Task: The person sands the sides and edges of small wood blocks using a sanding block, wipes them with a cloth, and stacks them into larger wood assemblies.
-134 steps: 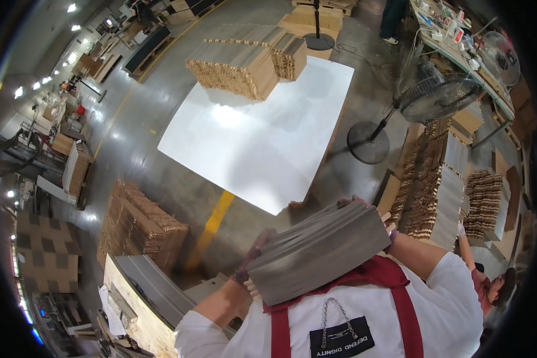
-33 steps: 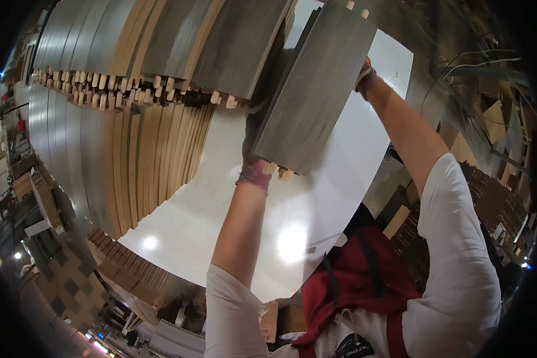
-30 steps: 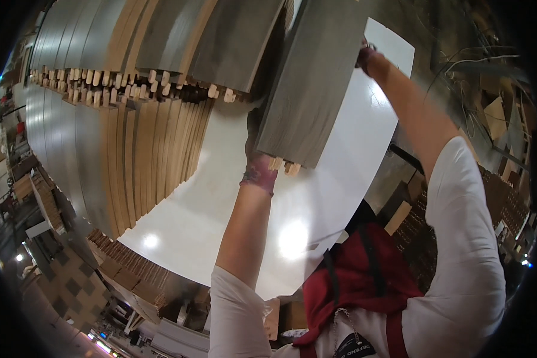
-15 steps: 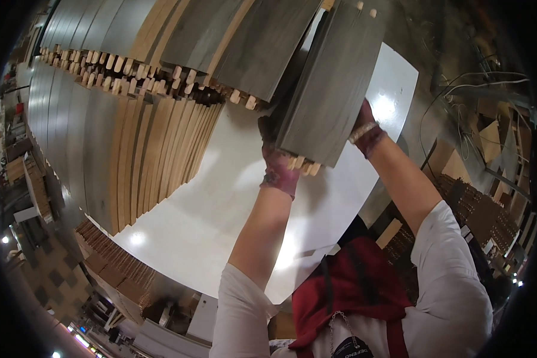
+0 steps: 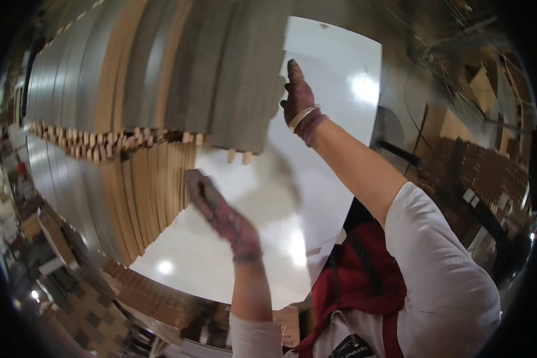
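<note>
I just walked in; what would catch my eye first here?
The big mass of grey boards at upper left, with pale pegs poking from their ends. Next, the glossy white sheet in the middle. Over it, in purplish gloves, the left hand is beside the lower boards and the right hand near the upper boards' right side.

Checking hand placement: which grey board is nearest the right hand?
The row's rightmost grey board: its edge is beside the right hand; the other boards lie farther left.
</note>
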Tool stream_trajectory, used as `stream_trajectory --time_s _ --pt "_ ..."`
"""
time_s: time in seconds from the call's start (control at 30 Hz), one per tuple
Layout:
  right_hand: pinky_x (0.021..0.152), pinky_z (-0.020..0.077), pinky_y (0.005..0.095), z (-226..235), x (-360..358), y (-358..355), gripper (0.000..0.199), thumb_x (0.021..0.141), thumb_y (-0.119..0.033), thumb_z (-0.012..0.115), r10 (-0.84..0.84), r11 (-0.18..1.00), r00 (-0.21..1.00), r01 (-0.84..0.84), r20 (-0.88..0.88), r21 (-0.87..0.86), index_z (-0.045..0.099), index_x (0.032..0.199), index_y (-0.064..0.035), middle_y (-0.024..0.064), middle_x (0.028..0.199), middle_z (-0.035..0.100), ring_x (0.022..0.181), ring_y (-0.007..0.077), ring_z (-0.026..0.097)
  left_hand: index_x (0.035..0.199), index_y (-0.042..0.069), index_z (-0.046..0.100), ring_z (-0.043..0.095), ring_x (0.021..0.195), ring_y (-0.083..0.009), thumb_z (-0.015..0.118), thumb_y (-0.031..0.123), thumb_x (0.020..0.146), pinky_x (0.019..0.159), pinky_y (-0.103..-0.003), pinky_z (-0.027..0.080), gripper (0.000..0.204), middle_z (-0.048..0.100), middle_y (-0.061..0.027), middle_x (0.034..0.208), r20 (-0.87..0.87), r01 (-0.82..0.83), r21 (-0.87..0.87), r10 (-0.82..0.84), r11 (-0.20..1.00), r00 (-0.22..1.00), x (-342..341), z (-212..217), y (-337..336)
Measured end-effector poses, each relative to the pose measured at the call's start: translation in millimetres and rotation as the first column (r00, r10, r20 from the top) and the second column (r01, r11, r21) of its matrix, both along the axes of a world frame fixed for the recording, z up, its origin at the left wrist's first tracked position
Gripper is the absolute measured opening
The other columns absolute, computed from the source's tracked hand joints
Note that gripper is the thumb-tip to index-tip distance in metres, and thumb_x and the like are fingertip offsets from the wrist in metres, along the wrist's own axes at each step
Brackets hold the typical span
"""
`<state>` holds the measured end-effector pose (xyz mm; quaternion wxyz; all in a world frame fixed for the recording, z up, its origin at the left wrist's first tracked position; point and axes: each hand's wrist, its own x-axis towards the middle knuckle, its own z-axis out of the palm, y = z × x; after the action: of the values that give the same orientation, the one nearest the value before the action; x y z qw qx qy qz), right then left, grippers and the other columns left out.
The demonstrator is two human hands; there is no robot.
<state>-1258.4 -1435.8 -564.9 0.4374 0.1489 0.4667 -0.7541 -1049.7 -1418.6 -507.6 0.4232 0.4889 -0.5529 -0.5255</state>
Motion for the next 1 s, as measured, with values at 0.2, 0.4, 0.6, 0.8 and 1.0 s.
stream_trajectory --time_s 0.2,0.4,0.6,0.8,1.0 --pt "0.108 0.0282 0.0336 -40.2 5.7 -10.7 0.068 0.094 -0.054 0.038 0.028 0.984 0.916 0.046 -0.400 0.174 0.036 0.139 -0.0021 0.0163 0.142 0.038 0.129 0.0296 0.038 0.135 0.006 0.045 0.030 0.133 -0.0360 0.063 0.039 0.084 0.108 -0.045 0.030 0.063 0.036 -0.0145 0.144 0.832 0.777 -0.376 -0.186 0.504 0.523 -99.7 92.1 -43.1" --pt "0.096 0.0433 0.0337 -109.5 -63.0 182.4 0.024 0.096 -0.015 0.042 0.371 0.855 0.458 0.171 -0.808 0.490 0.052 0.116 -0.0058 0.0088 0.106 0.059 0.103 0.0199 0.055 0.137 0.010 0.043 0.034 0.131 -0.0344 0.059 0.030 0.090 0.108 -0.047 0.029 0.054 0.039 -0.0146 0.141 0.915 0.851 -0.370 -0.014 0.373 0.403 -102.3 76.5 -47.0" --pt "0.106 0.0356 0.0419 -171.6 11.0 306.6 0.068 0.090 -0.054 0.044 -0.080 0.993 0.845 0.113 0.528 -0.031 0.043 0.136 -0.0038 0.0140 0.134 0.050 0.121 0.0273 0.049 0.137 0.003 0.041 0.029 0.136 -0.0337 0.058 0.027 0.090 0.110 -0.045 0.029 0.056 0.039 -0.0178 0.142 0.920 0.881 -0.331 -0.092 0.339 0.381 -106.3 69.6 -52.5" --pt "0.109 0.0302 0.0406 -183.8 70.7 288.8 0.061 0.088 -0.044 0.051 0.145 0.984 0.912 -0.173 0.383 0.039 0.045 0.134 -0.0045 0.0124 0.134 0.051 0.125 0.0251 0.045 0.140 0.003 0.037 0.027 0.137 -0.0320 0.054 0.038 0.093 0.113 -0.044 0.022 0.061 0.035 -0.0160 0.144 0.921 0.890 -0.255 -0.184 0.377 0.343 -107.8 71.6 -54.9" --pt "0.110 0.0287 0.0404 -194.5 15.4 282.6 0.060 0.088 -0.042 0.053 0.233 0.963 0.911 -0.168 0.340 -0.210 0.045 0.134 -0.0053 0.0114 0.134 0.051 0.125 0.0241 0.044 0.140 0.003 0.036 0.026 0.137 -0.0320 0.054 0.038 0.093 0.112 -0.044 0.023 0.061 0.035 -0.0164 0.144 0.945 0.874 -0.217 -0.131 0.434 0.300 -104.0 72.0 -54.6"
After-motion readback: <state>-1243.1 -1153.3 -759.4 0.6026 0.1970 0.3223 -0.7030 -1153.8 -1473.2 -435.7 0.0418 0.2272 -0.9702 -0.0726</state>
